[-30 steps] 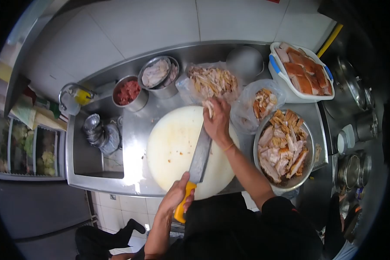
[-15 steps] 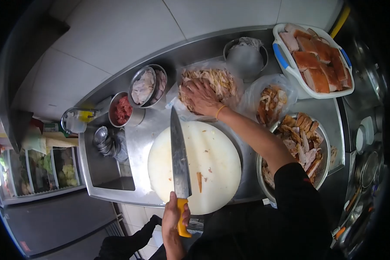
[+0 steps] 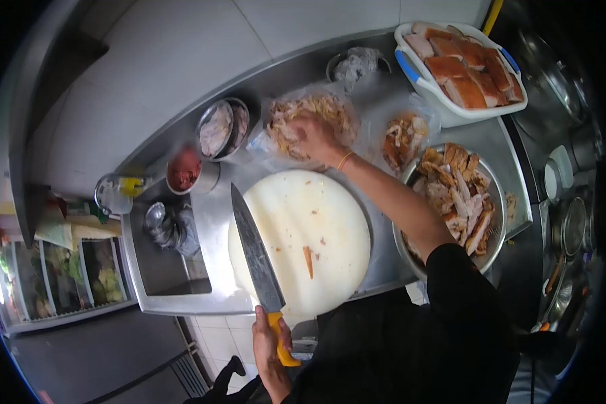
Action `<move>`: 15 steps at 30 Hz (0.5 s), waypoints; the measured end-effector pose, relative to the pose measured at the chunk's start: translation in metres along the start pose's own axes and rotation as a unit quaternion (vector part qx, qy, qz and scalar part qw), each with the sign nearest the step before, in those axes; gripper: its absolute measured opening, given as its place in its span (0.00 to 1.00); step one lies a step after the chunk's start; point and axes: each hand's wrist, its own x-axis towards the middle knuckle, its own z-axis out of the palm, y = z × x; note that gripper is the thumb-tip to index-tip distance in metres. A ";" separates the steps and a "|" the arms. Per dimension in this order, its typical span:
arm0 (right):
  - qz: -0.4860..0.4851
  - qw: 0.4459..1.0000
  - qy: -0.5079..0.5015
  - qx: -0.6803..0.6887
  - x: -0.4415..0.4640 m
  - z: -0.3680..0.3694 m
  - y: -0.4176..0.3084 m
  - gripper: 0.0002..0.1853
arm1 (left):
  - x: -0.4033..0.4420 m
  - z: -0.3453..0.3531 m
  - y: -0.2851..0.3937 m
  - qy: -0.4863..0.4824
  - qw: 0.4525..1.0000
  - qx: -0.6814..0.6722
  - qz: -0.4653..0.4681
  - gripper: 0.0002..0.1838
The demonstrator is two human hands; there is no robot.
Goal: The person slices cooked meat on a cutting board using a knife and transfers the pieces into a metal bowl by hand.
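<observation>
My left hand (image 3: pixel 268 347) is closed round the yellow handle of a large knife (image 3: pixel 257 249). The blade points up and to the left, over the left part of a round white chopping board (image 3: pixel 340 225). A thin brown strip (image 3: pixel 308 261) and small scraps lie on the board. Beyond it, my right hand (image 3: pixel 314 137) is down in the shredded meat (image 3: pixel 330 111) of an open plastic bag; its fingers are blurred and partly hidden. Right of that, a second bag holds browned pieces (image 3: pixel 404 138). My right forearm crosses a metal colander (image 3: pixel 499 232) filled with cut meat (image 3: pixel 461 178).
A white tub (image 3: pixel 421 84) with blue handles holds browned slabs at the back right. Metal bowls with pale meat (image 3: pixel 215 131) and red meat (image 3: pixel 184 174) stand at the back left, near a sink (image 3: pixel 165 273). Another person's dark-clothed leg (image 3: pixel 225 380) shows at the bottom.
My right hand has moved from the blade to the bag of shredded meat. The knife has swung left and its tip has turned from upper right to upper left. A brown strip now shows on the board.
</observation>
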 end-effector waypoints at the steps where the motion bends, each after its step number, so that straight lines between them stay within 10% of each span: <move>1: 0.021 0.999 0.027 -0.001 -0.004 -0.006 -0.011 0.08 | 0.001 -0.005 -0.004 -0.001 1.000 -0.001 0.007 0.39; 15: -0.153 0.888 -0.433 -0.023 -0.203 0.006 -0.097 0.09 | -0.009 -0.085 -0.073 0.021 1.000 -0.007 0.008 0.40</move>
